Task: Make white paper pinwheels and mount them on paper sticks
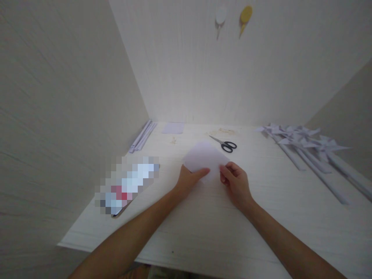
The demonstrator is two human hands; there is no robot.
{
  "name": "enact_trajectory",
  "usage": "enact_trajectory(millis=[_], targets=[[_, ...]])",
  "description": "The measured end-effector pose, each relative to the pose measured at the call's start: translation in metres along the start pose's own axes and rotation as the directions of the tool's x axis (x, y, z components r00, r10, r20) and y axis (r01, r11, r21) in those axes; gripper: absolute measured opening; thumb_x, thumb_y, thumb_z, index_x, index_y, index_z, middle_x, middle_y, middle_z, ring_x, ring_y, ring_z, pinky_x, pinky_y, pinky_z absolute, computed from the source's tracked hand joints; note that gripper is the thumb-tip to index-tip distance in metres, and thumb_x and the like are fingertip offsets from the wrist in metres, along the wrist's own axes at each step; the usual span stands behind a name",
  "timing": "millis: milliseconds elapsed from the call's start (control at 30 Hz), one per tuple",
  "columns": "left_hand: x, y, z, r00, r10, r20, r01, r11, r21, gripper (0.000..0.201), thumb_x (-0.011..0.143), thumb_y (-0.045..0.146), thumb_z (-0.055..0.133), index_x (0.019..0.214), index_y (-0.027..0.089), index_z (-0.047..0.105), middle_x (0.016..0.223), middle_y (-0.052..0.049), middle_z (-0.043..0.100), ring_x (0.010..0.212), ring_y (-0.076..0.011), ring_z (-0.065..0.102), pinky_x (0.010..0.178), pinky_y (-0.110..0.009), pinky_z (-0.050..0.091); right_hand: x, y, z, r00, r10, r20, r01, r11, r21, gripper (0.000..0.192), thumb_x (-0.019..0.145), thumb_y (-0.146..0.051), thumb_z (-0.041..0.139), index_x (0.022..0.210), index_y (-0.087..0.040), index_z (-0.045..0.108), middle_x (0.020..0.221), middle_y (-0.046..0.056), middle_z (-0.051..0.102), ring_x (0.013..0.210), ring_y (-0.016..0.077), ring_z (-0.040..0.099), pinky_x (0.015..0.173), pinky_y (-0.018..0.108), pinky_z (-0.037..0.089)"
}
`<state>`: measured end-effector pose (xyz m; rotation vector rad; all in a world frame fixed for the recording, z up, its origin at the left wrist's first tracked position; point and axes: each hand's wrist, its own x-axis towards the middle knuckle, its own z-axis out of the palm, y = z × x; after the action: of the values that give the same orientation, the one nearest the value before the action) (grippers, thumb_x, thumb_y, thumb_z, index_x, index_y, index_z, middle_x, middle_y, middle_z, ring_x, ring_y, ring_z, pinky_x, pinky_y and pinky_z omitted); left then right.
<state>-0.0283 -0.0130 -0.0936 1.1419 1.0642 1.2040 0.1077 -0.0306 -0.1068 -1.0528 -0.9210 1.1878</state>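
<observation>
Desk [203, 232]: pale wood-grain top, walled on three sides; its near edge runs across the bottom of your view, at 6 o'clock.

At 9 o'clock from your hands, near the left edge: a flat object [128, 185], blurred out, so its kind cannot be told.

At 11 o'clock, against the left wall: a bundle of rolled paper sticks [143, 136]. Just right of them, a small pale paper square [173, 128] lying flat near the back wall.

Your left hand [188, 180]: thumb laid on top of the paper sheet [205, 157], the other fingers hidden beneath it, pinching its near left corner.

Paper sheet: white to faint lilac, at the middle of the desk, curved upward in a soft bulge with a rounded far edge. The bright light washes out its outline, so whether it is folded double is hard to tell.

Your right hand [236, 182]: fingers curled, tips pinching the sheet's near right edge. The two hands lie close together, not touching.

At 12 o'clock, just beyond the sheet: black-handled scissors [225, 144], blades closed, lying flat and apart from the paper.

At 2 o'clock, well apart: a heap of finished paper pinwheels [308, 145] on long sticks, running off toward the right edge, the farthest cut off.

On the back wall, high up: two hanging items [232, 17], one white and one yellow, too small to identify.

Open room: bare desk between your forearms, and a wide strip right of your right hand.
</observation>
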Motion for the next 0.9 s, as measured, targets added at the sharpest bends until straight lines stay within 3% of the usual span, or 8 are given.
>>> enact_trajectory(millis=[200,333,900], targets=[[0.000,0.001,0.000,0.998,0.005,-0.062,-0.002,0.999,0.042,0.028,0.057,0.024,0.066,0.081,0.011,0.063,0.082,-0.007,0.066,0.074,-0.0177,0.060,0.069,-0.029,0.048,-0.008,-0.001,0.009,0.964,0.123,0.236,-0.060,0.964,-0.260,0.024,0.070,-0.038,0.056,0.064,-0.015,0.050,0.045,-0.006,0.039,0.041,0.0056,0.032,0.040,0.020,0.023],[0.001,-0.001,0.000,0.997,0.025,-0.076,-0.026,1.000,-0.002,0.034,0.055,0.025,0.068,0.085,0.011,0.062,0.086,-0.008,0.066,0.077,-0.0179,0.060,0.071,-0.029,0.047,-0.011,-0.002,0.010,0.933,0.157,0.324,-0.063,0.958,-0.281,0.022,0.068,-0.035,0.057,0.075,-0.015,0.054,0.052,-0.006,0.041,0.044,0.0057,0.032,0.041,0.021,0.023],[0.004,-0.003,-0.002,0.995,0.044,-0.090,-0.051,0.995,-0.084,0.035,0.058,0.025,0.066,0.090,0.011,0.060,0.089,-0.009,0.065,0.077,-0.0181,0.060,0.072,-0.031,0.047,-0.011,-0.003,0.009,0.940,0.122,0.318,-0.017,0.949,-0.315,0.015,0.067,-0.030,0.057,0.066,-0.017,0.052,0.046,-0.006,0.041,0.042,0.0063,0.034,0.041,0.020,0.024]])
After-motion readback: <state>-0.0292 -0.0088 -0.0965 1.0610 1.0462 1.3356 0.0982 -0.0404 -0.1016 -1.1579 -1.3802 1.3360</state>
